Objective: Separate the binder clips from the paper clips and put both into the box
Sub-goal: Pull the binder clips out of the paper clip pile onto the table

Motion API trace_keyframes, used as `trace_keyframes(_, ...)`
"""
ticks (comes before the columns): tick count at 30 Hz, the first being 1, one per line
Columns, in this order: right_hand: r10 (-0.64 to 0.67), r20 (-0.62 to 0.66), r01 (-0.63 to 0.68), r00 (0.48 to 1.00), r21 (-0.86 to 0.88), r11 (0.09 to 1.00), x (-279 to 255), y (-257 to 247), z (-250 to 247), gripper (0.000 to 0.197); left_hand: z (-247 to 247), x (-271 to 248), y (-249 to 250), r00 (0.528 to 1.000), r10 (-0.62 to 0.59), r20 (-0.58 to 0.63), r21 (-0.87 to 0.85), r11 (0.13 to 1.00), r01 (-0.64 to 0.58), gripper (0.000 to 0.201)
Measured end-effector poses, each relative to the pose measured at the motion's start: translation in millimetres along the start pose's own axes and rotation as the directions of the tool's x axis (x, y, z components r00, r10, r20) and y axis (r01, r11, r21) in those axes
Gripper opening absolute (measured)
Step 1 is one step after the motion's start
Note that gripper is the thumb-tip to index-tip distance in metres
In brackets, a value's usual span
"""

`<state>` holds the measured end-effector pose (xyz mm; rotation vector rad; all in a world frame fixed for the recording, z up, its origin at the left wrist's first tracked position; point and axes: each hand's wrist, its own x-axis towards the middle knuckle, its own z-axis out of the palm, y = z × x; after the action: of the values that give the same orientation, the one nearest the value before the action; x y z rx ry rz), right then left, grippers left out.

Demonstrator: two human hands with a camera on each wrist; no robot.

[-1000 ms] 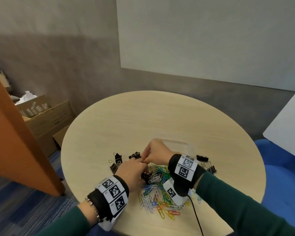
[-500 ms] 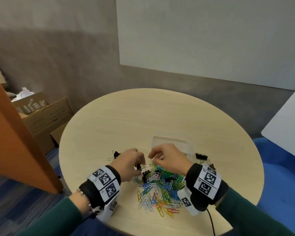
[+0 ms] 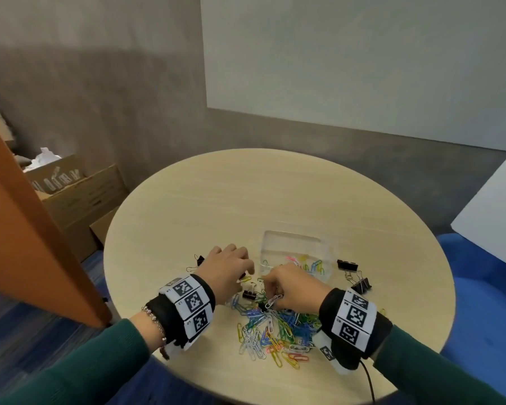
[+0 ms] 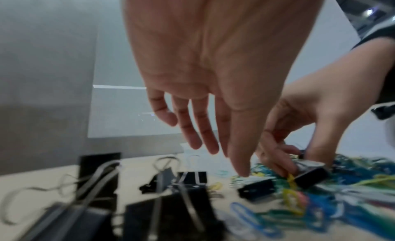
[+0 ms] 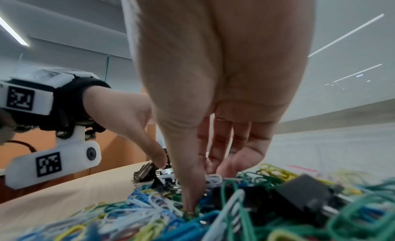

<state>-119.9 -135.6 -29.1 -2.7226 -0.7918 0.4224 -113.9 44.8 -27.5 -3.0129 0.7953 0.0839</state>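
A heap of coloured paper clips lies at the near side of the round table, with black binder clips mixed in. Behind it stands a clear plastic box holding a few paper clips. My left hand hovers at the heap's left edge with its fingers hanging loose, one tip by a binder clip. My right hand digs into the heap. In the left wrist view, its thumb and fingers pinch another black binder clip. The right thumb is sunk among the clips.
Two binder clips lie right of the box and one more lies left of my left hand. Cardboard boxes and an orange panel stand left of the table. A blue seat is at the right.
My right hand has drawn back from over the box and dropped into the heap. My left hand has moved away from it to the left, and the hands no longer touch.
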Motion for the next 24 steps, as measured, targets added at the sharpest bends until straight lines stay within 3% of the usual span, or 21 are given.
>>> trace_keyframes(3, 0.012, 0.001, -0.012, 1.000, -0.020, 1.000, -4, 5, 0, 0.013, -1, 4, 7, 0.991, 0.068, 0.112, -0.014, 0.998, -0.067, 0.034)
trace_keyframes(6, 0.030, 0.024, -0.029, 0.999, -0.050, 0.998, -8, 11, -1, 0.018, -1, 7, 8, 0.987, 0.042, 0.155, 0.059, 0.997, -0.051, 0.033)
trace_keyframes(10, 0.034, 0.014, -0.033, 0.999, -0.022, 0.999, -15, 8, -9, 0.021, -1, 3, 0, 0.993, -0.058, 0.102, 0.150, 0.988, 0.042, 0.033)
trace_keyframes(13, 0.025, -0.015, -0.024, 1.000, 0.042, 0.999, -10, -4, -12, 0.039, 8, -11, 1, 0.997, -0.030, 0.071, 0.199, 0.980, 0.016, 0.036)
trace_keyframes(17, 0.018, 0.061, -0.021, 0.998, 0.039, 0.999, 4, -18, -5, 0.056, 18, -29, 6, 0.998, -0.014, 0.053, 0.244, 0.970, 0.001, 0.050)
trace_keyframes(21, 0.022, 0.102, -0.024, 0.995, 0.017, 1.000, 11, -21, 1, 0.057, 25, -47, 10, 1.000, 0.011, -0.023, 0.279, 0.960, -0.004, 0.054)
trace_keyframes(24, 0.007, 0.086, -0.009, 0.996, 0.024, 1.000, 11, -18, 4, 0.055, 36, -61, 14, 0.993, -0.016, -0.117, 0.194, 0.980, 0.038, 0.068)
